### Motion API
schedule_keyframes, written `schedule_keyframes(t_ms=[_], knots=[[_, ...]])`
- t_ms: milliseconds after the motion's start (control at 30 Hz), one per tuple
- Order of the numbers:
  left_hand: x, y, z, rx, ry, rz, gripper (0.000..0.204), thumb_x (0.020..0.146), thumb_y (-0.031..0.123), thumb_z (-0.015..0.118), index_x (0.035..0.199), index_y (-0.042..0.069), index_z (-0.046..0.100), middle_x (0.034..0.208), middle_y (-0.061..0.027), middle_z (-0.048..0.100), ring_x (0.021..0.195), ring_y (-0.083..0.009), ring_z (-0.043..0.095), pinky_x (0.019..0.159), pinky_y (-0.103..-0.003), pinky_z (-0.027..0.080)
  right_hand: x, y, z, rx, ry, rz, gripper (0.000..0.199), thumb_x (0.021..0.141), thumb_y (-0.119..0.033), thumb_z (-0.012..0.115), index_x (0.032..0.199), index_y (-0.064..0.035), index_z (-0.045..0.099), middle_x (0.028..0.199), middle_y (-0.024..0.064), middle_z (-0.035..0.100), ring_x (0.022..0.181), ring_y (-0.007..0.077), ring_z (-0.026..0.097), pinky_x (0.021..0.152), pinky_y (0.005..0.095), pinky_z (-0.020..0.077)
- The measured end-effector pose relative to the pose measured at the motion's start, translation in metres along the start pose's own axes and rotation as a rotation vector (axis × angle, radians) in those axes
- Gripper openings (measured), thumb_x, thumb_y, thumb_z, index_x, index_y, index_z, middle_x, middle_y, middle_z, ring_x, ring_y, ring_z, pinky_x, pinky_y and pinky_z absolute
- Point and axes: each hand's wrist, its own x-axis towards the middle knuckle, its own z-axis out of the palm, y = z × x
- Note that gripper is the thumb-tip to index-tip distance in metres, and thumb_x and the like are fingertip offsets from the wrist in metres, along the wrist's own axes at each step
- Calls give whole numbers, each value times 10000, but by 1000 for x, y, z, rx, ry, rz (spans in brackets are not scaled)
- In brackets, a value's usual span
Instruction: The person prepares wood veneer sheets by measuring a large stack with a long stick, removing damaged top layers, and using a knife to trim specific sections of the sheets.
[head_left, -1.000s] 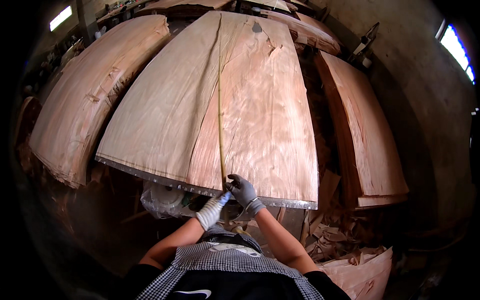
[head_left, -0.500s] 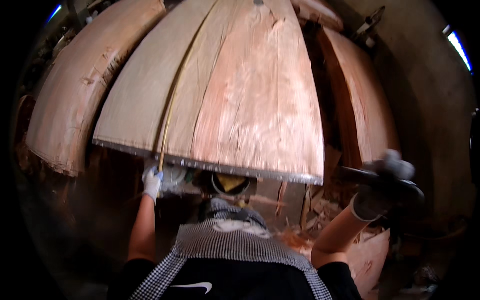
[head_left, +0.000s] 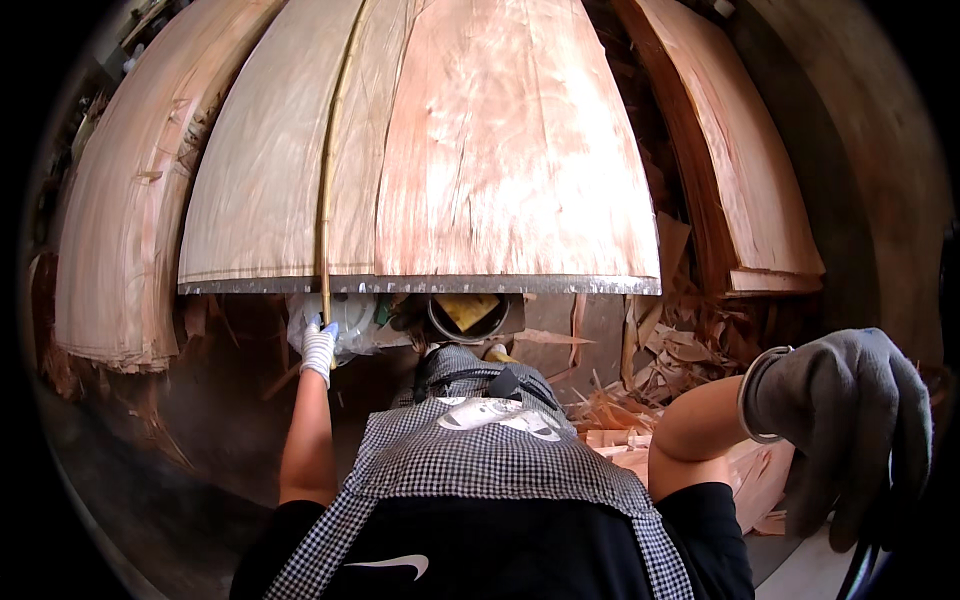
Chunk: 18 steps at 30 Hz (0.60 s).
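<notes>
My left hand (head_left: 318, 348), in a white striped glove with bluish fingertips, is closed round the near end of a thin bamboo pole (head_left: 327, 190). The pole lies lengthwise over a wide stack of thin wood veneer sheets (head_left: 510, 150), pale on the left and pinkish on the right. Off to the right, away from the stack, my right hand (head_left: 845, 430) wears a dark grey glove. Its fingers bend downward round something I cannot make out; a dark curved piece (head_left: 862, 570) shows below the fingertips.
A dark metal edge (head_left: 420, 284) runs along the stack's near side. More veneer stacks stand at left (head_left: 115, 220) and right (head_left: 740, 150). Below are a round bucket (head_left: 468, 318) with something yellow inside, clear plastic (head_left: 350, 325) and scattered veneer scraps (head_left: 690, 350).
My right hand has come down and nearer; the dark flat thing at it is now mostly hidden. My left hand stays at the pole's end. The view has tilted downward.
</notes>
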Motion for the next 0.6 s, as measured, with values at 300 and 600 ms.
schedule_keyframes(t_ms=[300,600], knots=[[-29,47,-1,334,49,45,607,767,113,640,1292,-39,377,1149,-133,520,982,-196,508,855,-286,414,-10,-17,-1,11,-18,-146,123,849,-16,533,809,51,628,636,163,626,431,193,600,390,218,509],[-50,71,9,459,153,119,649,774,181,646,1332,30,351,1177,-156,536,1038,-221,515,888,-302,399,-14,-18,-6,48,-24,-134,123,850,-3,525,794,41,626,645,156,626,426,196,595,382,218,505]])
